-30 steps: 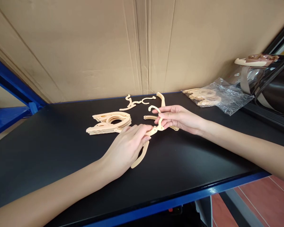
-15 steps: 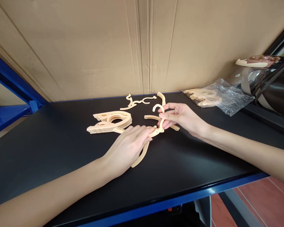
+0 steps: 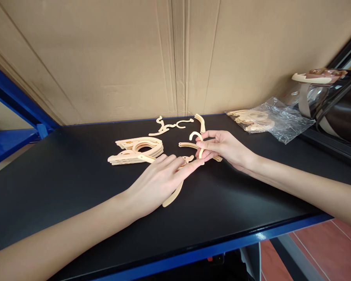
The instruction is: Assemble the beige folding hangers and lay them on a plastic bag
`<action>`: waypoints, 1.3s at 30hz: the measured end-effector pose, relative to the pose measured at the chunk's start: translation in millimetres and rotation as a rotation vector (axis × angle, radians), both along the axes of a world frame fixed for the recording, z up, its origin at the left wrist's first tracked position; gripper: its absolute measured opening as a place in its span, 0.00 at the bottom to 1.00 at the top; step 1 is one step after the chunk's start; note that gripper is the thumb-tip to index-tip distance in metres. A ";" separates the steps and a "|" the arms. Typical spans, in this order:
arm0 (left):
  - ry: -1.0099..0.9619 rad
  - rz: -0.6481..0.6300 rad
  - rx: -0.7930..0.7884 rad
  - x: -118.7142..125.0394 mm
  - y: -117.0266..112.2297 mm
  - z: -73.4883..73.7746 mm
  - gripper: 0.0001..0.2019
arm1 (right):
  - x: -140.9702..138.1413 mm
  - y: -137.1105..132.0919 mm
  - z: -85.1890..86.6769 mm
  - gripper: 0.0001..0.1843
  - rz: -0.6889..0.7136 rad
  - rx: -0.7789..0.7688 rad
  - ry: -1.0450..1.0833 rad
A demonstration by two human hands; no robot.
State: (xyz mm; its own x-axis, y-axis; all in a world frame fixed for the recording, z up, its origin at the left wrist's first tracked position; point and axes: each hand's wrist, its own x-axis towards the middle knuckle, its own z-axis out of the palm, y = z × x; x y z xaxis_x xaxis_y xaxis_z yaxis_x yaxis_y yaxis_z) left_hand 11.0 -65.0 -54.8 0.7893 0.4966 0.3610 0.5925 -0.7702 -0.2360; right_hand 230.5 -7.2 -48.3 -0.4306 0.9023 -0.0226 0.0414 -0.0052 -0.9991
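On the black tabletop (image 3: 76,203) my left hand (image 3: 159,179) lies over a beige plastic hanger arm (image 3: 173,197), fingers stretched flat and pressing it down; the arm's lower end pokes out below my palm. My right hand (image 3: 222,148) pinches a small beige hook piece (image 3: 196,137) upright, its foot meeting the arm by my left fingertips. A second loose arm (image 3: 187,145) lies just behind the hook. A stack of assembled beige hangers (image 3: 136,150) rests left of both hands.
Loose hook and arm pieces (image 3: 175,125) lie near the cardboard wall (image 3: 134,58). A clear plastic bag with more beige parts (image 3: 263,119) sits at the back right beside a dark bin (image 3: 339,113). The blue table edge (image 3: 251,238) runs close to me.
My left fingers have gone from curled on the hanger arm to stretched flat over it. My right hand has tipped the hook piece a little and lowered slightly.
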 end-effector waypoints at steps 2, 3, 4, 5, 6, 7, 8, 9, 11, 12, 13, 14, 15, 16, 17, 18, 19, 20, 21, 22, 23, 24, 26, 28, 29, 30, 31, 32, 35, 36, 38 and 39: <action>-0.006 -0.001 0.012 0.5 0.1 -0.4 0.30 | -0.4 -0.1 -1.2 0.15 -0.005 -0.006 0.007; -0.009 0.003 0.019 1.0 -0.2 -0.5 0.29 | -0.7 -0.3 -1.8 0.15 -0.013 -0.009 0.011; -0.007 0.011 0.025 1.8 -0.6 -0.5 0.29 | -1.0 -0.6 -2.2 0.15 -0.023 -0.010 0.015; -0.003 0.021 0.027 2.5 -1.2 -0.3 0.28 | -1.4 -1.0 -2.5 0.15 -0.035 -0.007 0.017; -0.001 0.032 0.026 3.3 -1.8 0.0 0.27 | -1.8 -1.5 -2.6 0.15 -0.046 0.000 0.016; -0.001 0.045 0.017 4.0 -2.4 0.4 0.25 | -2.2 -2.1 -2.4 0.15 -0.061 0.011 0.014; -0.007 0.056 0.008 4.6 -2.8 0.8 0.24 | -2.5 -2.7 -2.1 0.14 -0.077 0.025 0.011; -0.021 0.064 -0.001 5.0 -3.0 1.0 0.24 | -2.8 -3.3 -1.6 0.14 -0.093 0.042 0.007; -0.061 0.077 -0.024 5.4 -2.8 1.1 0.23 | -3.1 -4.4 -0.3 0.14 -0.123 0.079 0.003; -0.088 0.079 -0.029 5.6 -2.4 0.9 0.22 | -3.0 -4.8 0.4 0.15 -0.135 0.097 0.003; -0.118 0.081 -0.028 5.7 -2.1 0.6 0.22 | -2.7 -5.1 1.1 0.15 -0.142 0.114 0.005; -0.149 0.083 -0.025 5.9 -1.9 0.5 0.21 | -2.4 -5.6 1.8 0.16 -0.146 0.131 0.006; -0.179 0.086 -0.022 6.1 -1.9 0.5 0.20 | -2.1 -6.1 2.5 0.17 -0.150 0.151 0.009; -0.206 0.091 -0.017 6.3 -2.2 0.9 0.19 | -1.7 -6.7 3.3 0.17 -0.153 0.172 0.012; -0.224 0.099 -0.014 6.6 -2.9 1.5 0.18 | -1.4 -7.5 4.1 0.18 -0.156 0.194 0.017; -0.237 0.106 -0.016 6.8 -3.8 2.4 0.17 | -1.1 -8.5 4.8 0.18 -0.156 0.213 0.022; -0.244 0.113 -0.025 6.9 -4.8 3.6 0.16 | -1.0 -9.6 5.5 0.18 -0.154 0.231 0.027; -0.254 0.119 -0.038 7.1 -5.9 4.9 0.16 | -0.9 -10.8 6.2 0.18 -0.151 0.247 0.032; -0.262 0.129 -0.061 7.2 -6.9 6.4 0.15 | -0.9 -11.9 6.7 0.18 -0.146 0.264 0.036; -0.273 0.143 -0.094 7.3 -7.7 7.8 0.15 | -1.0 -13.0 7.2 0.18 -0.141 0.281 0.037; -0.285 0.159 -0.136 7.3 -8.1 9.2 0.15 | -1.1 -13.9 7.5 0.17 -0.135 0.298 0.035; -0.298 0.176 -0.180 7.2 -8.2 10.5 0.15 | -1.1 -14.5 7.9 0.17 -0.129 0.312 0.033; -0.321 0.205 -0.265 6.8 -7.7 12.6 0.15 | -0.9 -14.7 8.5 0.17 -0.112 0.322 0.023; -0.337 0.221 -0.313 6.3 -7.0 13.9 0.16 | 0.0 -13.5 9.0 0.17 -0.083 0.313 0.015; -0.335 0.228 -0.322 6.1 -6.8 14.2 0.16 | 0.7 -12.4 9.3 0.18 -0.066 0.305 0.012; -0.326 0.234 -0.323 6.0 -6.7 14.2 0.16 | 1.4 -11.2 9.5 0.18 -0.049 0.298 0.010; -0.315 0.234 -0.316 6.0 -6.9 14.0 0.16 | 2.2 -9.9 9.6 0.19 -0.032 0.291 0.007; -0.302 0.227 -0.302 6.1 -7.2 13.6 0.15 | 2.9 -8.7 9.7 0.19 -0.017 0.285 0.004; -0.283 0.197 -0.261 7.0 -8.5 11.9 0.14 | 4.3 -5.7 9.9 0.17 0.011 0.281 -0.010; -0.288 0.192 -0.255 7.3 -8.8 11.5 0.14 | 4.6 -5.0 9.9 0.16 0.012 0.280 -0.014; -0.308 0.193 -0.264 7.9 -9.2 11.3 0.15 | 5.0 -3.9 10.0 0.16 0.008 0.274 -0.015; -0.316 0.193 -0.271 8.2 -9.3 11.6 0.15 | 5.2 -3.5 10.1 0.17 0.006 0.270 -0.013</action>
State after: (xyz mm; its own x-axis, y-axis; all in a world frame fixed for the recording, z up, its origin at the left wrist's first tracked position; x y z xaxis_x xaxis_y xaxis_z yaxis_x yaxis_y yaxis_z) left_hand 19.2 -74.2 -43.3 0.5447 0.7337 0.4062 0.7420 -0.6474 0.1743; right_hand 235.7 -10.7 -38.3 -0.4370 0.8738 0.2132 0.0537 0.2620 -0.9636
